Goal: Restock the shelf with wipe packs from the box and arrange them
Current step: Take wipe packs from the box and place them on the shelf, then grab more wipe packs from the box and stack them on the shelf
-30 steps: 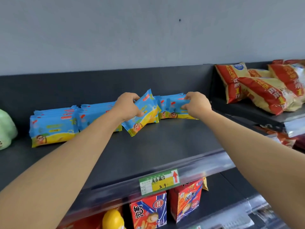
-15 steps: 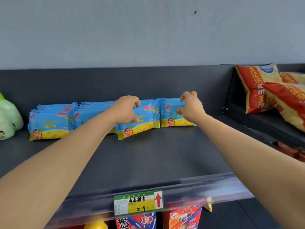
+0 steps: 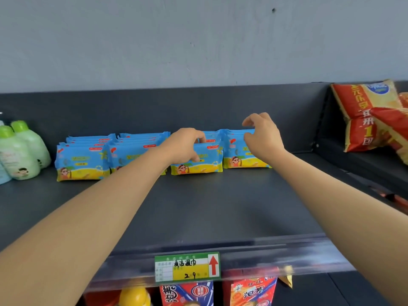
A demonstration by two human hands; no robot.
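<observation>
Since the earlier frame the right hand [image 3: 262, 138] has let go of the rightmost pack [image 3: 245, 161] and hovers just over it, fingers [image 3: 250, 120] loosely curled round nothing. The left hand [image 3: 184, 146] grips the top edge of the wipe pack [image 3: 205, 165], now level at centre frame on the dark matte shelf [image 3: 198, 206]. This glossy blue-and-yellow soft pouch faces the camera, long axis left to right.

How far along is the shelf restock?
Done: four rows of wipe packs stand along the shelf back. In hand: the left hand grips the third row's front pack; the right hand hovers open over the rightmost row. Left: unclear, the box is out of view.
</observation>
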